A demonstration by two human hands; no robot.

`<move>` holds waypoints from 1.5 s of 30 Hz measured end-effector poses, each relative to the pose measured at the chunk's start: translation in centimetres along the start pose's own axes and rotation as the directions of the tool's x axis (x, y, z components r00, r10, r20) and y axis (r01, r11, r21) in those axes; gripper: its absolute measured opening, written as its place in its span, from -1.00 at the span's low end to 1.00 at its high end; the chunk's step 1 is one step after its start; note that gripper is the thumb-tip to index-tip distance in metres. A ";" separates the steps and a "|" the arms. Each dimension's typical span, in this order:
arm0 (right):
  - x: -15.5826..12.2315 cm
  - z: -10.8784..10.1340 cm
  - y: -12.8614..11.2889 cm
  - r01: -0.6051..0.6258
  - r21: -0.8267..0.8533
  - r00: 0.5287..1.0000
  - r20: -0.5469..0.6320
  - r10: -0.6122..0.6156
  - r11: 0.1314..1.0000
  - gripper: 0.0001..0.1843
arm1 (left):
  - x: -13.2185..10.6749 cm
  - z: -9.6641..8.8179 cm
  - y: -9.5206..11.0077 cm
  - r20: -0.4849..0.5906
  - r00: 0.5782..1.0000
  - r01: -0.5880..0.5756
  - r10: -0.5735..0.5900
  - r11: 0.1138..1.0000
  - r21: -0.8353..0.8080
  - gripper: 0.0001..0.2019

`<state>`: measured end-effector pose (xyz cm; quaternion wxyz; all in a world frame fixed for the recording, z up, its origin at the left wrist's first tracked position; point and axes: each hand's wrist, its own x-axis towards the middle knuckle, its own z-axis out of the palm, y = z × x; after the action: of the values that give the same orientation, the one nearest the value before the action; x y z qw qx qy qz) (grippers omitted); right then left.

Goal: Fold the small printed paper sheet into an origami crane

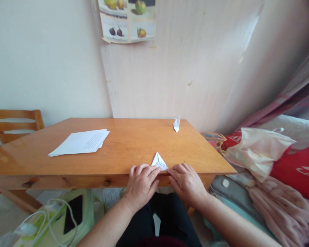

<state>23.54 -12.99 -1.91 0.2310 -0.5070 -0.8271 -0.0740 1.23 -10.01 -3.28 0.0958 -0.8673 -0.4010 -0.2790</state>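
A small white paper, folded into a triangle (159, 161), lies at the near edge of the wooden table (123, 144). My left hand (141, 183) rests at the table edge with its fingertips pressing on the triangle's lower left side. My right hand (186, 181) sits at the triangle's lower right corner, fingers bent down onto the edge. Both hands have their fingers together on the paper.
A stack of white sheets (80, 142) lies on the left of the table. A small folded paper figure (176, 124) stands at the far right edge. A wooden chair (14, 123) is at the left, a green stool (67, 212) with cables below, bedding and a plastic bag (257, 151) at the right.
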 end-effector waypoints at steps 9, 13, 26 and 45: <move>-0.3 0.5 0.0 -0.108 0.137 0.990 -0.077 0.120 0.985 -0.84 | -0.2 -0.5 -0.3 0.029 0.999 -0.040 0.039 0.998 0.053 -0.53; -0.4 1.1 -0.3 -0.121 0.120 0.984 -0.117 0.135 0.985 -0.76 | 0.1 -0.7 -0.9 0.039 0.997 -0.063 0.061 0.996 0.063 -0.52; 0.3 0.6 -1.2 -0.122 0.039 0.992 -0.034 0.124 0.992 -0.64 | 0.9 -0.2 0.0 0.037 0.999 -0.013 0.011 0.999 0.045 -0.52; 3.8 1.3 1.6 -0.139 0.273 0.987 -0.045 0.157 0.952 -0.55 | 3.9 0.2 -2.5 0.054 0.979 0.204 -0.197 0.959 -0.197 -0.54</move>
<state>23.06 -8.72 -1.54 0.3298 -0.5289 -0.7810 0.0398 1.46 -5.77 -1.37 -0.0280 -0.8320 -0.4582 -0.3115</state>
